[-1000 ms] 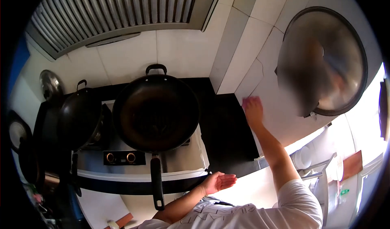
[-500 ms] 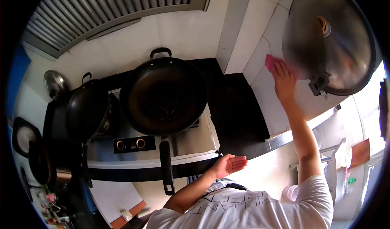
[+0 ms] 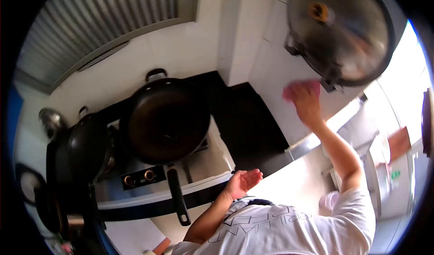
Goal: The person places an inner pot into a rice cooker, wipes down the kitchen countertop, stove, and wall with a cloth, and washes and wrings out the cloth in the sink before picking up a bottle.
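Against the white tiled wall (image 3: 271, 69), my right hand (image 3: 307, 106) presses a pink cloth (image 3: 313, 87), its arm stretched out and the fingers blurred. Just above it hangs a large metal wok lid (image 3: 350, 42) with a dark rim, apart from my fingers. Held low before my body, my left hand (image 3: 244, 183) is empty, palm turned up and fingers stretched out. Nearest to that hand are the stove's front edge and the long black handle of a big wok (image 3: 165, 121), which sits on the stove (image 3: 217, 160).
A smaller dark wok (image 3: 88, 146) stands on the left part of the stove. Behind it a shiny metal lid (image 3: 52, 123) leans on the wall. The range hood (image 3: 113, 24) overhangs at upper left. Black countertop (image 3: 253, 119) runs right of the stove.
My view has turned and shifted. My right hand with the pink cloth has moved lower on the wall, away from the lid's side. The left hand keeps its open pose.
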Demonstrator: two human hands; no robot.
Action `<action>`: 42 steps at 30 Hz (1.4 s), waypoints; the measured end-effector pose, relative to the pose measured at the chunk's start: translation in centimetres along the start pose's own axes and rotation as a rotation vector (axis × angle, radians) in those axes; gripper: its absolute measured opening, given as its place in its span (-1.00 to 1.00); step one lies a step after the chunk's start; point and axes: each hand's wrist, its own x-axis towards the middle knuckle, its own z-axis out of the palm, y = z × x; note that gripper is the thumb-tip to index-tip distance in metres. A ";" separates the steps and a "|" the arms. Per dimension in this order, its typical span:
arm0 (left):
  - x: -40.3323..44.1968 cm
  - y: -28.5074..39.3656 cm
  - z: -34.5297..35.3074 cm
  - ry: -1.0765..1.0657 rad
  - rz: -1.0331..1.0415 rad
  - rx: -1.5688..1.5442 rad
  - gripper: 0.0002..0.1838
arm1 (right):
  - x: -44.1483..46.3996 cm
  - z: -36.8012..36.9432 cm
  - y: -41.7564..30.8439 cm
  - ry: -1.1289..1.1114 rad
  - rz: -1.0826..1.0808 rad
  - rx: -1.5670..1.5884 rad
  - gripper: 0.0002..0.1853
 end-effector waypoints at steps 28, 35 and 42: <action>1.9 -2.0 -1.0 0.096 -0.118 -0.016 -0.56 | -17.3 5.8 -6.2 -0.579 -0.020 0.272 -0.90; 7.1 -7.5 0.3 0.067 -0.279 0.112 -0.53 | -26.6 -2.8 -2.5 -0.592 1.018 1.577 -0.57; 18.7 -18.7 4.1 0.052 -0.450 0.142 -0.57 | -41.8 -7.6 3.9 0.829 1.524 2.387 -0.55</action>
